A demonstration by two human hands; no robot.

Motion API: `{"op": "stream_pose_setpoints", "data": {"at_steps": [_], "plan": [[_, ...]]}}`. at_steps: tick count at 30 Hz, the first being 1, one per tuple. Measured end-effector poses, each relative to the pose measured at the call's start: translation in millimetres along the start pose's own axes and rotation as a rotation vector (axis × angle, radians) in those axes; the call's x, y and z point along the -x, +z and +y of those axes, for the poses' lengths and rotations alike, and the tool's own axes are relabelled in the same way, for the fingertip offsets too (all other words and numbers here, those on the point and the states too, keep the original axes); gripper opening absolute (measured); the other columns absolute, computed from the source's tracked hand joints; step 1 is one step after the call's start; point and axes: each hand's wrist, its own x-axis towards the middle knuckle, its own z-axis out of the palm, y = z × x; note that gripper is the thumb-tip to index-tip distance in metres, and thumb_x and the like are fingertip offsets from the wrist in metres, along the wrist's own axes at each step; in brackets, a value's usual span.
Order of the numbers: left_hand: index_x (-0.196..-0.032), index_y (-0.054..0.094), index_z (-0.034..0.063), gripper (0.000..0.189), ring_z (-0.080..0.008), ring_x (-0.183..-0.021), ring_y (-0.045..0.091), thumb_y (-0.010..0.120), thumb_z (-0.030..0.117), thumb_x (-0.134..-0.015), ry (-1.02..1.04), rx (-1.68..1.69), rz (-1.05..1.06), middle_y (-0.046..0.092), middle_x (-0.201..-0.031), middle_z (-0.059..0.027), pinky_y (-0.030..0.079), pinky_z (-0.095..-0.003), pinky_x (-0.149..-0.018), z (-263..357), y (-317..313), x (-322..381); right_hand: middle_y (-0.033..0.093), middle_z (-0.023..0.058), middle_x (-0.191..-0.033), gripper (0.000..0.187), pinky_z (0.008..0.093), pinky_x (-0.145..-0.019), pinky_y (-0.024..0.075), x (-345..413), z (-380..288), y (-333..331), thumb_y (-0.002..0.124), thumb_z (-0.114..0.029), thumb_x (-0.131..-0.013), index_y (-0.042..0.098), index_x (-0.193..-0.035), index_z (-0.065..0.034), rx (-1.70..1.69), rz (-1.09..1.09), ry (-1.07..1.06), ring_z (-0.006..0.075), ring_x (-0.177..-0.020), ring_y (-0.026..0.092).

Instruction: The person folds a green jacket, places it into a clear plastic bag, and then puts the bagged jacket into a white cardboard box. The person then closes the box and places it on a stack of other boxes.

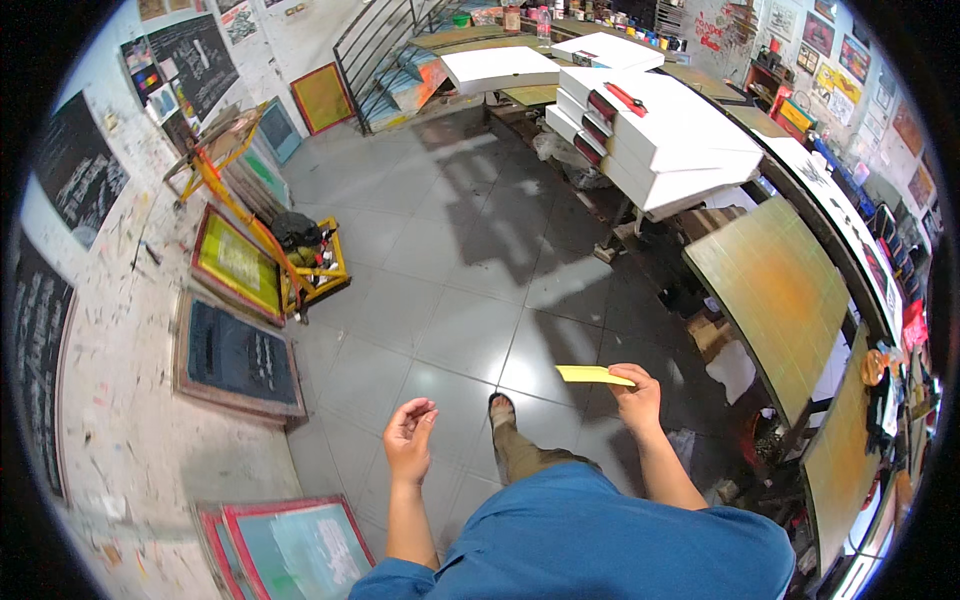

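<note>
My right hand (pixel 637 394) grips one end of a flat yellow strip (pixel 594 374), its thumb on top; the strip points left over the tiled floor. My left hand (pixel 410 439) is raised at about the same height, fingers loosely curled, with nothing visible in it. Farther ahead on the right, white boxes (pixel 675 142) are stacked on a stand, and a red utility knife (pixel 625 99) lies on the top one. Another white box (pixel 499 69) lies to the left of the stack.
Framed printing screens (pixel 240 356) lean along the left wall, near a yellow metal rack (pixel 334 259). Stained flat boards (pixel 776 292) line the right side. Grey floor tiles (pixel 465 322) run ahead between both sides. A stair railing (pixel 360 75) stands at the far end.
</note>
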Motion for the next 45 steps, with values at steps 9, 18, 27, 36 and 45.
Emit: {"op": "stream_pose_setpoints", "data": {"at_steps": [9,18,27,36,45], "plan": [[-0.104,0.054,-0.0044,0.023,-0.0174,-0.089,0.059,0.059,0.001,-0.082,-0.087,-0.137,0.219,0.060,-0.098,-0.0122,0.047,-0.0286,-0.081,22,-49,-277,0.062,0.0063,-0.087,0.020,0.0254,-0.066,0.0469,-278,-26,205,0.063,0.006,-0.065,0.068,-0.081,-0.0049,0.094,-0.069,-0.081,0.0168,-0.074,0.060],[-0.104,0.058,0.0049,0.026,-0.0119,-0.083,0.060,0.060,0.021,-0.084,-0.183,-0.111,0.548,0.063,-0.094,-0.0033,0.039,-0.0223,-0.068,-12,-179,-545,0.062,0.0062,-0.086,0.017,0.0260,-0.069,0.0471,-474,-11,408,0.065,0.005,-0.066,0.067,-0.079,-0.0037,0.022,-0.208,-0.034,0.0171,-0.078,0.059],[-0.115,0.052,0.0077,0.039,-0.0163,-0.095,0.058,0.055,0.033,-0.086,-0.364,-0.065,-0.194,0.060,-0.105,-0.0055,0.039,-0.0306,-0.082,13,-44,-949,0.061,0.0058,-0.082,0.009,0.0237,-0.062,0.0456,-626,-42,489,0.065,0.000,-0.070,0.066,-0.078,-0.0005,0.046,-0.030,0.131,0.0118,-0.068,0.056],[-0.131,0.030,-0.0025,0.082,-0.0281,-0.116,0.045,0.054,0.056,-0.079,-0.449,0.041,-0.603,0.044,-0.126,-0.0186,0.033,-0.0429,-0.094,25,221,-1236,0.062,0.0094,-0.080,0.006,0.0292,-0.063,0.0475,-752,9,516,0.061,-0.001,-0.069,0.066,-0.073,-0.0014,0.185,0.237,0.369,0.0199,-0.069,0.059],[-0.133,0.016,-0.0091,0.093,-0.0413,-0.121,0.034,0.059,0.050,-0.075,-0.817,0.153,-1.048,0.029,-0.133,-0.0270,0.024,-0.0555,-0.100,-29,337,-1347,0.058,0.0110,-0.071,0.016,0.0310,-0.059,0.0455,-812,20,546,0.072,-0.009,-0.065,0.061,-0.071,0.0017,0.357,0.358,0.619,0.0208,-0.064,0.055]]}}
